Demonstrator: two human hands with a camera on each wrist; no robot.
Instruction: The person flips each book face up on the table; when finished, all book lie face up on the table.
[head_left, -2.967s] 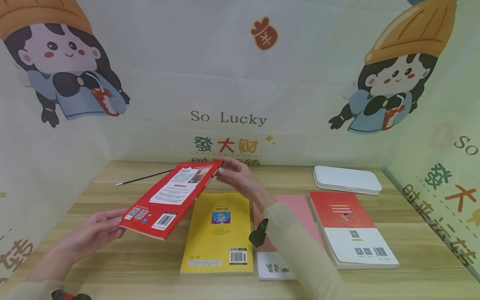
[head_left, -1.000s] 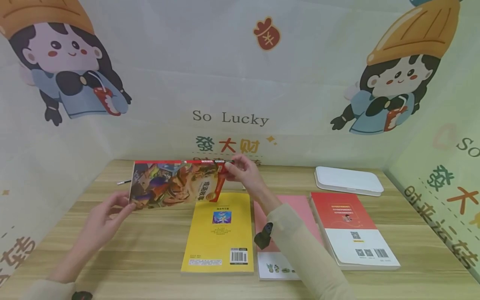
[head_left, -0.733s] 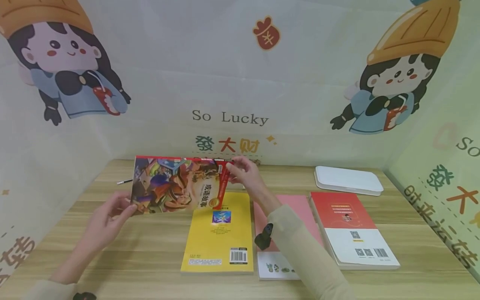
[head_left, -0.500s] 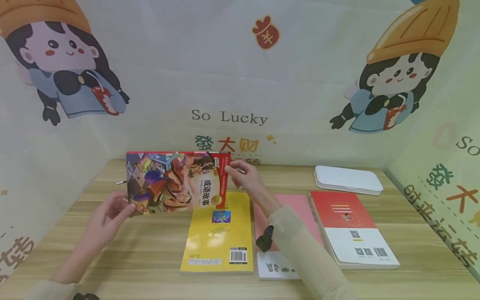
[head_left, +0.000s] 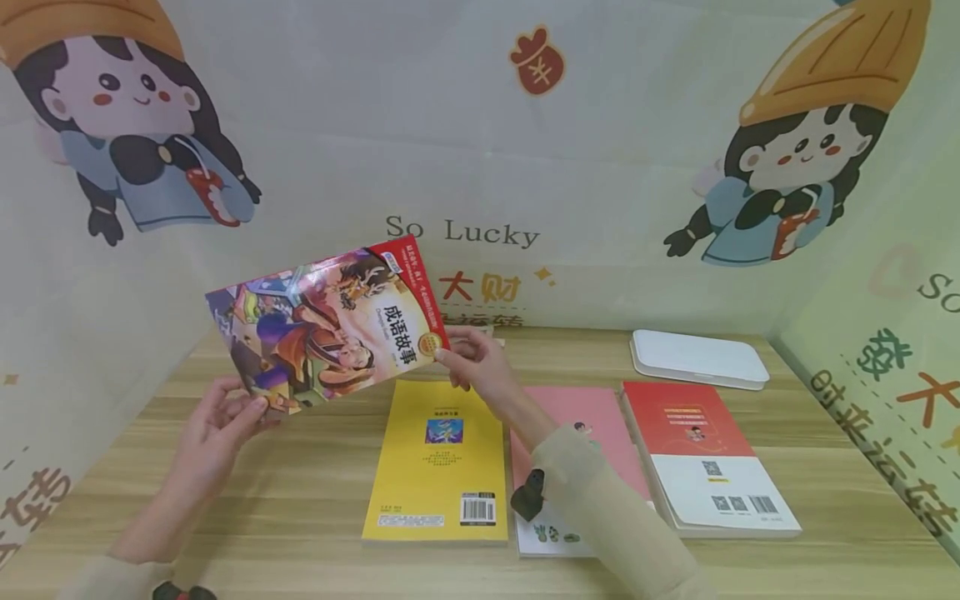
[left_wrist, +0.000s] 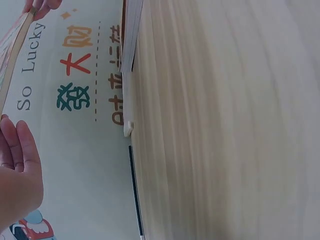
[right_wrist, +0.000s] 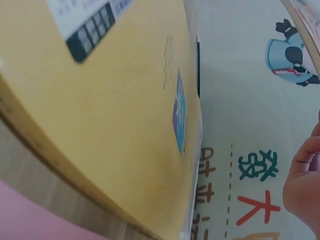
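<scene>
A paperback book (head_left: 322, 333) with a colourful illustrated cover and red border is held up above the table, front cover facing me, its right end raised. My left hand (head_left: 217, 433) pinches its lower left corner, thumb on the cover. At the lower right corner, my right hand (head_left: 480, 371) grips the edge between thumb and fingers. Below lies a yellow book (head_left: 435, 475), back cover up. In the left wrist view the left hand (left_wrist: 22, 160) and the book's edge (left_wrist: 15, 55) show at the far left. The right wrist view catches part of the right hand (right_wrist: 305, 175).
Right of the yellow book lie a pink-and-white book (head_left: 592, 408), partly under the right forearm, and a red-and-white book (head_left: 712, 450). A white case (head_left: 697, 358) sits at the back right of the wooden table (head_left: 300, 533). A dark pencil (left_wrist: 135, 190) lies near the printed backdrop (head_left: 600, 208).
The book has been turned from its red back cover to its illustrated front. Since half a second ago it has risen and tilted, right end up, both hands still holding it.
</scene>
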